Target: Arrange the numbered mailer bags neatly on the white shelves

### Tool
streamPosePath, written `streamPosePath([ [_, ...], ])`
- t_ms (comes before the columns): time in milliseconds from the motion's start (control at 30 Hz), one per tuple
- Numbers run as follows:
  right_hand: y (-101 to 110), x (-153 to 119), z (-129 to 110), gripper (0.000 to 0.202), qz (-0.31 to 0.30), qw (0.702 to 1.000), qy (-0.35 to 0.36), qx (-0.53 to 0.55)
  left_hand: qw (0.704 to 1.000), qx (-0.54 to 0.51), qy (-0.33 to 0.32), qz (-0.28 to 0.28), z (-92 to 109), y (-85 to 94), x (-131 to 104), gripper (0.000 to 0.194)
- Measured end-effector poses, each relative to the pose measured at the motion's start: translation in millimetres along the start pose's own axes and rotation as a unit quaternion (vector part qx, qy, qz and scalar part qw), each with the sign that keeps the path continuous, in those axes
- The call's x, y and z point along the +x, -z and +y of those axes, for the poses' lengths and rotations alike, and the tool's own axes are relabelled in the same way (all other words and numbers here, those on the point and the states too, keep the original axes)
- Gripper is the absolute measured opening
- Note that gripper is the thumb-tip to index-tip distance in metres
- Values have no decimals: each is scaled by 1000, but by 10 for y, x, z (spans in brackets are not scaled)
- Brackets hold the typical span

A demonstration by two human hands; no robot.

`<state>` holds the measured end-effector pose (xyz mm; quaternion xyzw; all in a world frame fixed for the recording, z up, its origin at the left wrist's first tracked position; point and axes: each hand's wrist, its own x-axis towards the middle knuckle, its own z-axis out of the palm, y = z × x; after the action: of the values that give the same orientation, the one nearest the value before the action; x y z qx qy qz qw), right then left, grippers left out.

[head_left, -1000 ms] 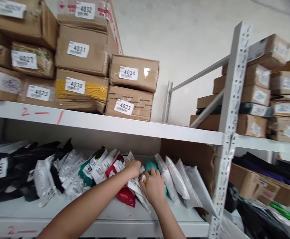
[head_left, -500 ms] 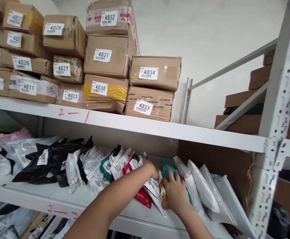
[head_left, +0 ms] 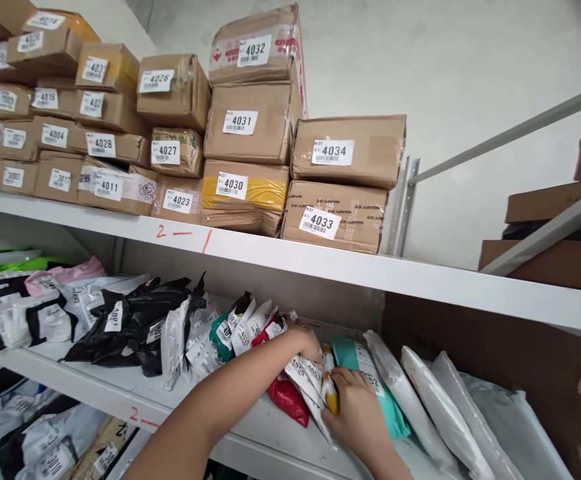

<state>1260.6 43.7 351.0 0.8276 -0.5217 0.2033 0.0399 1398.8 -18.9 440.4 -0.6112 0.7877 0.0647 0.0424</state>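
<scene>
A row of labelled mailer bags stands on edge on the white middle shelf (head_left: 250,440). My left hand (head_left: 304,341) presses the white and red bags (head_left: 290,393) back to the left, fingers tucked among them. My right hand (head_left: 358,413) rests on a teal bag (head_left: 365,363) with a white label and pinches a small yellow packet (head_left: 330,393) against the white bags. Both forearms reach in from the bottom edge. To the right lean plain white mailers (head_left: 420,400).
Numbered cardboard boxes such as 4033 (head_left: 333,217) and 4030 (head_left: 245,187) are stacked on the upper shelf (head_left: 420,277). Black mailers (head_left: 130,323) and pink, green and white bags lie to the left. A brown cardboard panel (head_left: 485,347) stands at right. More parcels fill the lower shelf.
The view has swung left and slightly up. My right hand slid lower over the teal bag, exposing its label, while my left hand stayed pushed into the white bags.
</scene>
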Motion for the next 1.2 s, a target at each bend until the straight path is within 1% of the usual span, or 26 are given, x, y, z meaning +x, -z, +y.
streamPosePath([
  [33, 7, -22, 26, 44, 4, 1000, 9, 5, 999, -25, -8, 29, -40, 78, -106, 56],
  [100, 62, -71, 95, 42, -18, 1000, 21, 3, 990, -71, -7, 123, -160, 238, -415, 55],
  [167, 160, -107, 151, 49, -60, 998, 25, 6, 965, -99, 17, 241, -358, 332, -831, 57],
  [200, 217, -115, 163, 56, -79, 996, 24, 13, 952, -109, 33, 286, -484, 329, -1055, 57],
  [233, 276, -115, 158, 64, -93, 995, 21, 23, 940, -119, 58, 316, -622, 285, -1271, 58],
  [267, 333, -107, 137, 70, -98, 994, 17, 36, 929, -126, 87, 336, -765, 200, -1466, 60],
  [333, 421, -68, 37, 74, -79, 994, 13, 75, 900, -149, 149, 381, -1035, -65, -1745, 64],
  [367, 446, -37, -42, 71, -58, 993, 18, 102, 893, -167, 183, 376, -1149, -227, -1819, 69],
  [400, 454, 2, -140, 67, -31, 990, 27, 133, 894, -173, 199, 363, -1241, -392, -1852, 75],
  [467, 421, 104, -389, 58, 21, 978, 61, 197, 900, -167, 223, 335, -1357, -691, -1823, 84],
  [533, 337, 233, -688, 56, 53, 964, 100, 241, 912, -142, 228, 309, -1389, -897, -1730, 85],
  [600, 239, 371, -984, 62, 73, 959, 117, 248, 920, -126, 233, 287, -1372, -983, -1639, 80],
  [633, 197, 433, -1109, 69, 84, 962, 109, 237, 922, -127, 239, 278, -1357, -984, -1605, 77],
  [700, 138, 525, -1260, 84, 105, 972, 61, 203, 915, -146, 257, 274, -1331, -925, -1567, 75],
  [733, 118, 550, -1275, 90, 115, 975, 30, 187, 906, -164, 267, 284, -1324, -876, -1557, 78],
  [800, 82, 552, -1184, 94, 128, 976, -20, 176, 884, -209, 262, 325, -1329, -765, -1544, 86],
  [867, 32, 502, -982, 93, 130, 971, -44, 195, 871, -246, 219, 365, -1349, -665, -1516, 87],
  [900, 0, 465, -869, 95, 121, 969, -44, 213, 874, -253, 196, 364, -1359, -626, -1494, 82],
  [933, -36, 427, -765, 100, 102, 966, -42, 233, 885, -255, 178, 347, -1366, -594, -1466, 75],
  [1000, -115, 361, -611, 108, 53, 963, -37, 263, 908, -246, 170, 293, -1367, -552, -1410, 61],
  [1067, -206, 316, -555, 108, 31, 962, -47, 268, 922, -241, 176, 246, -1355, -528, -1368, 53],
  [1100, -259, 298, -559, 107, 40, 964, -56, 257, 925, -239, 177, 235, -1351, -519, -1356, 52],
  [1167, -384, 257, -612, 110, 100, 971, -56, 211, 930, -235, 174, 223, -1361, -500, -1351, 52],
  [1200, -452, 230, -649, 112, 132, 974, -39, 179, 932, -238, 168, 215, -1374, -486, -1356, 53],
])
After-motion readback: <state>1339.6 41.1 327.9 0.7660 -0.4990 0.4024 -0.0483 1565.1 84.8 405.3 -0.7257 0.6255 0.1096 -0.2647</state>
